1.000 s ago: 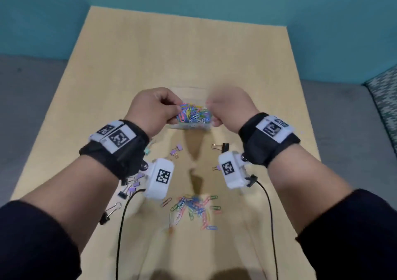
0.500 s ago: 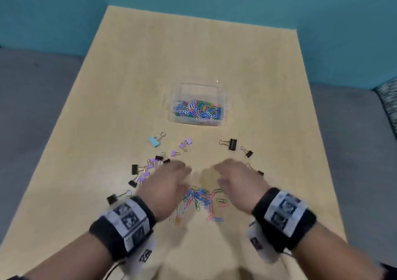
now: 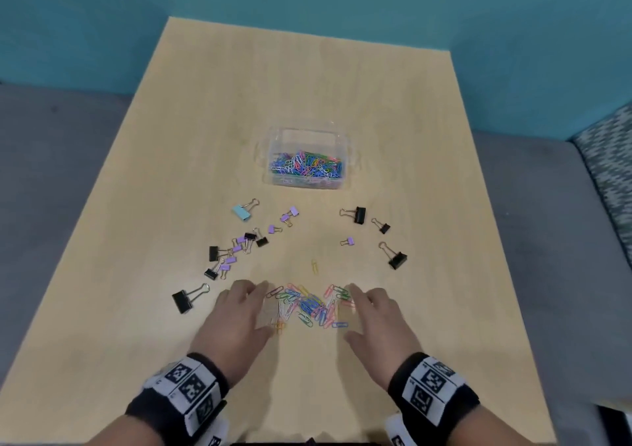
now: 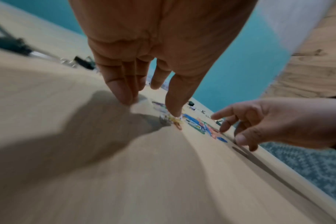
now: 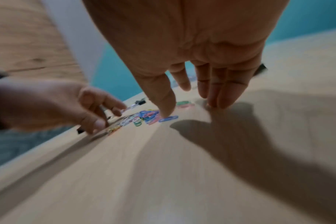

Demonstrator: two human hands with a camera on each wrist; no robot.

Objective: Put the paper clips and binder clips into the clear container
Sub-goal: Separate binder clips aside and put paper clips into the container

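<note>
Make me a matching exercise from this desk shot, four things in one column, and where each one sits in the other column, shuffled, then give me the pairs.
Things:
1. clear container
2. light blue binder clip
3. loose pile of paper clips
4. single yellow paper clip

Places:
A. between the left hand and right hand
B. alone on the table, just beyond the pile
C. beyond all the binder clips, partly filled
D. left of the purple clips, near the container's left front corner

Pairs: 1-C, 2-D, 3-A, 4-B
</note>
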